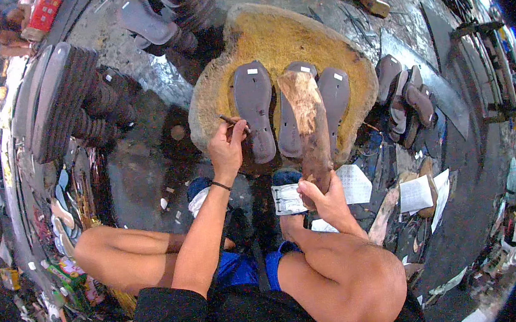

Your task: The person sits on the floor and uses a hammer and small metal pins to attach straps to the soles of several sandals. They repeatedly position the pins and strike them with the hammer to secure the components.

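My left hand (226, 150) pinches a short dark rod, perhaps a punch (226, 119), at the left side of a grey-brown shoe sole (254, 107). That sole lies flat on a broad wooden block (212, 96) and has small holes and a white tag. Closed around the narrow end of a rough wooden club (308, 117) is my right hand (329, 200). The club's thick end hangs over a second sole (287, 126), hiding much of it. A third sole (334, 89) rests to the right, also partly covered by the club.
Tall stacks of soles (60, 101) stand left of the block, with more piled (150, 20) behind it. Loose soles (418, 104) lie to the right, near papers (416, 194). Scraps litter the floor. A person with a red container (43, 15) is at the far left.
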`<state>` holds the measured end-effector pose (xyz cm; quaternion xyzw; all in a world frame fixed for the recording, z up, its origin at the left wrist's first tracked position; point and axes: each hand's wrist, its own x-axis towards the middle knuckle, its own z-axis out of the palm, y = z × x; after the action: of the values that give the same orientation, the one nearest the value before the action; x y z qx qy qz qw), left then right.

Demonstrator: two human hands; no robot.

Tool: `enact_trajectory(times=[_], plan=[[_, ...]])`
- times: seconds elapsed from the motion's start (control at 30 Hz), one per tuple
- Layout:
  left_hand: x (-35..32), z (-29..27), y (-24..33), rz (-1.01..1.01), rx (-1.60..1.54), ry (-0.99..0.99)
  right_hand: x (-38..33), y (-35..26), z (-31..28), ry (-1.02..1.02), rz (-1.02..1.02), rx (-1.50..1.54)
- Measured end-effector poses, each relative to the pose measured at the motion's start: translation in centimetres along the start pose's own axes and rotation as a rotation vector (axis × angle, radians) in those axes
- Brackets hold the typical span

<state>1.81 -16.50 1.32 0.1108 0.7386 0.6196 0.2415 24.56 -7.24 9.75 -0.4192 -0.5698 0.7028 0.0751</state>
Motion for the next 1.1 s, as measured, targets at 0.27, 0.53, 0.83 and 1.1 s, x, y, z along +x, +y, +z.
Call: enact_trajectory(times=[0.27, 0.53, 0.83, 1.1], plan=[[-0.8, -0.5, 1.8, 0.232, 0.421, -0.007, -1.4, -14.6, -0.4, 0.008, -0.688, 0.383], [-0.1, -2.7, -3.9, 0.354, 0.479, -0.193, 0.6, -0.6, -1.2, -0.407, -0.045, -0.162], [4.6, -3.2, 3.1, -0.195, -0.185, -0.128, -4.3, 8.6, -8.5, 0.652, 0.096, 0.087], [0.1, -6.2, 1.1, -0.265, -0.394, 0.004, 1.8, 4.0, -2.6, 0.479, -0.404, -1.007]])
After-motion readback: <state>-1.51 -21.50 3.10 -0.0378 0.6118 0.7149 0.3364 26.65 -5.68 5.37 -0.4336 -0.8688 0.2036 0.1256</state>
